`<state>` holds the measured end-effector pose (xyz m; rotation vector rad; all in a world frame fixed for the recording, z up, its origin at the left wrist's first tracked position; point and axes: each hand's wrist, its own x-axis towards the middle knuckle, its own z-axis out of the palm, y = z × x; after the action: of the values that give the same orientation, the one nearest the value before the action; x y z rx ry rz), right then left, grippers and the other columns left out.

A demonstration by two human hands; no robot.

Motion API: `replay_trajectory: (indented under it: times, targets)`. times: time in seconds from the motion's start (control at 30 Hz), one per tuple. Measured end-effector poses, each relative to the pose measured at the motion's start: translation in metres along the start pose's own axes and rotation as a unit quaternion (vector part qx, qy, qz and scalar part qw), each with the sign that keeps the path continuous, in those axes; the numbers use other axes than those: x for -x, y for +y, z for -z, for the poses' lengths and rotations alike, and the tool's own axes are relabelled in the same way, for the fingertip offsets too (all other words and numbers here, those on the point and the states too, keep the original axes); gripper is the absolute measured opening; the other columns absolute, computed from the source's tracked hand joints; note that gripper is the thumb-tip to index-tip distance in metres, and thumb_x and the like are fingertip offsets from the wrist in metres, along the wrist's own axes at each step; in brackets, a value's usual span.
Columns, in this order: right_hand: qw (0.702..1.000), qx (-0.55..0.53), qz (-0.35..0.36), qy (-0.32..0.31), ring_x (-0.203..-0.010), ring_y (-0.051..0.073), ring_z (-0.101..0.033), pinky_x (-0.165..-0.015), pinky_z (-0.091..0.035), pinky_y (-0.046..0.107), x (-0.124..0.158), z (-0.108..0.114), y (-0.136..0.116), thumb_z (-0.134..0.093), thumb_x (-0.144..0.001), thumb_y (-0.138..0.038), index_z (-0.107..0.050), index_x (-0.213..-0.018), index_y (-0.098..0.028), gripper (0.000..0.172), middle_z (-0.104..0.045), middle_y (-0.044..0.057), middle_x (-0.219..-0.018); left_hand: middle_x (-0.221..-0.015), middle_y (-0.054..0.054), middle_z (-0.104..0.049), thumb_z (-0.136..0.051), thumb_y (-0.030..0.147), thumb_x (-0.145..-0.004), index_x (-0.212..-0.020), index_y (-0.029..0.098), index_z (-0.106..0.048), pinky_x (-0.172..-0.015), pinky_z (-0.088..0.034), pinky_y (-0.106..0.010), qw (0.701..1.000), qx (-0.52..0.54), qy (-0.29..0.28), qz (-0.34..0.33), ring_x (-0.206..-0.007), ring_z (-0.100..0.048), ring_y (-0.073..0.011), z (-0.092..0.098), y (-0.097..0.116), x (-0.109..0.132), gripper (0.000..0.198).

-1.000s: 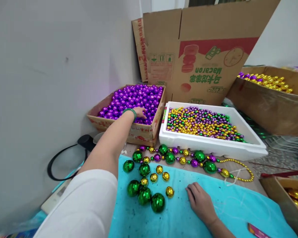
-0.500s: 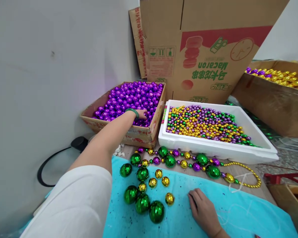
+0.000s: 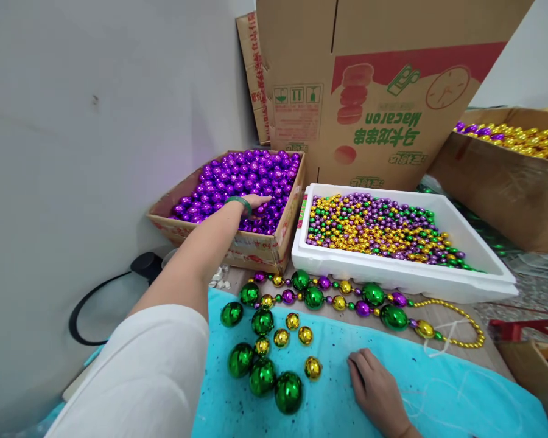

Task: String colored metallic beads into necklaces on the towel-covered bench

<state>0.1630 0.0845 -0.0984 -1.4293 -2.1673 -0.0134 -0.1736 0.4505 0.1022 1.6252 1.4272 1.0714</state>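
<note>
My left hand (image 3: 252,204), with a green bangle at the wrist, is in a cardboard box (image 3: 256,244) of shiny purple beads (image 3: 237,173). Its thumb sticks out apart from the fingers, which are partly hidden low among the beads. My right hand (image 3: 373,383) rests on the blue cloth (image 3: 329,401) with curled fingers; whatever they may hold is hidden. Left of it lie several loose gold beads (image 3: 313,367) and large green beads (image 3: 288,392). Behind them a necklace (image 3: 394,317) of green, purple and gold beads is laid out.
A white foam box (image 3: 402,272) holds small mixed beads (image 3: 369,228). Behind stands a big printed carton (image 3: 383,91). Another carton (image 3: 502,194) at right carries gold and purple beads. Thin white string (image 3: 447,389) lies on the cloth, and a black strap (image 3: 75,322) is by the wall.
My left hand has shifted slightly left and up among the purple beads, and its thumb now stretches out. My right hand stays in about the same place on the cloth.
</note>
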Motion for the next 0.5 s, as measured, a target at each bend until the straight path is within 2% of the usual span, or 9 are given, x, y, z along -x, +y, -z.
replay_trajectory:
  times: [0.13,0.23,0.27,0.33,0.43,0.5]
  targets:
    - [1.0,-0.003,0.003,0.001,-0.071,0.017,-0.063,-0.064,-0.051,0.028,0.001,-0.001,0.001,-0.042,-0.096,-0.025,-0.057,-0.091,-0.02,0.017,-0.061,0.005,-0.08,-0.07,-0.007,-0.064,-0.064,0.046,-0.082,-0.081,0.016,-0.06,-0.049,-0.05,-0.026,0.991,0.018,-0.064,0.118,-0.06,-0.059,-0.0146,0.009,0.014,0.004,0.03]
    - [1.0,0.0,0.005,0.006,-0.072,0.017,-0.063,-0.065,-0.051,0.028,0.002,-0.002,0.001,-0.041,-0.096,-0.025,-0.057,-0.091,-0.02,0.017,-0.061,0.005,-0.081,-0.057,-0.006,-0.059,-0.056,0.057,-0.083,-0.075,0.017,-0.058,-0.035,-0.04,-0.02,0.957,0.159,-0.128,0.204,-0.045,-0.054,-0.0127,0.023,0.032,0.013,0.041]
    - [1.0,0.001,0.005,0.007,-0.072,0.017,-0.063,-0.065,-0.051,0.028,0.002,-0.002,0.001,-0.041,-0.096,-0.025,-0.057,-0.092,-0.02,0.017,-0.061,0.005,-0.082,-0.056,-0.005,-0.058,-0.052,0.059,-0.084,-0.076,0.017,-0.059,-0.033,-0.038,-0.019,0.94,0.223,-0.148,0.211,-0.042,-0.052,-0.0117,0.029,0.037,0.019,0.043]
    - [1.0,0.0,0.007,0.008,-0.072,0.017,-0.063,-0.065,-0.051,0.028,0.002,-0.002,0.002,-0.042,-0.096,-0.026,-0.057,-0.091,-0.021,0.017,-0.061,0.005,-0.081,-0.056,-0.005,-0.058,-0.045,0.06,-0.087,-0.081,0.016,-0.061,-0.031,-0.036,-0.018,0.91,0.328,-0.176,0.183,-0.039,-0.051,-0.0107,0.04,0.045,0.035,0.047]
    - [1.0,-0.001,0.01,0.012,-0.072,0.017,-0.064,-0.064,-0.052,0.027,0.002,-0.002,0.003,-0.042,-0.096,-0.027,-0.057,-0.091,-0.021,0.017,-0.062,0.004,-0.083,-0.054,-0.004,-0.057,-0.041,0.06,-0.089,-0.084,0.014,-0.061,-0.03,-0.035,-0.017,0.877,0.414,-0.202,0.139,-0.038,-0.051,-0.0106,0.054,0.048,0.062,0.05]
    - [1.0,0.001,0.012,0.011,-0.072,0.017,-0.065,-0.064,-0.052,0.027,0.001,-0.001,0.004,-0.042,-0.096,-0.028,-0.057,-0.092,-0.021,0.017,-0.063,0.004,-0.084,-0.054,-0.003,-0.057,-0.04,0.061,-0.089,-0.084,0.013,-0.061,-0.03,-0.034,-0.016,0.859,0.453,-0.197,0.132,-0.038,-0.051,-0.0103,0.059,0.046,0.077,0.052]
